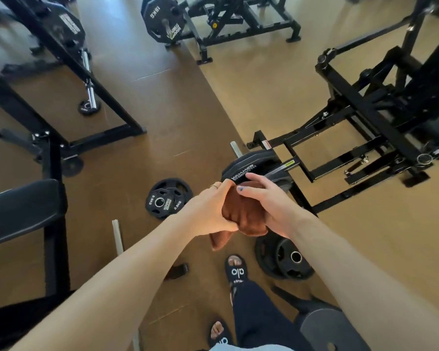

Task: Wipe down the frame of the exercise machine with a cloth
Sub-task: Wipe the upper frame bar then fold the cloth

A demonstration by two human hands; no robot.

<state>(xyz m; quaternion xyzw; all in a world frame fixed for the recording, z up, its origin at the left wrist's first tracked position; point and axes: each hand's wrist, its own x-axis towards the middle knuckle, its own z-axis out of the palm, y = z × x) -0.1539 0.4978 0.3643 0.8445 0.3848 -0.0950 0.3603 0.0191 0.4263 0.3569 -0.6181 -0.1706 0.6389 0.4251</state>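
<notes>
A brown cloth (241, 214) is bunched between both hands at the centre of the head view. My left hand (211, 209) grips its left side, thumb curled under it. My right hand (266, 203) wraps over its top and right side. A loose end of the cloth hangs below the hands. The black exercise machine frame (350, 122) lies ahead to the right, with a black weight plate (251, 168) loaded on its near sleeve just beyond my hands. Neither hand touches the frame.
Loose black weight plates lie on the brown floor: a small stack (167, 197) to the left and another plate (284, 259) by my right foot. A padded bench (23, 211) stands at left, other black machines (226, 19) farther back. My sandalled feet are below.
</notes>
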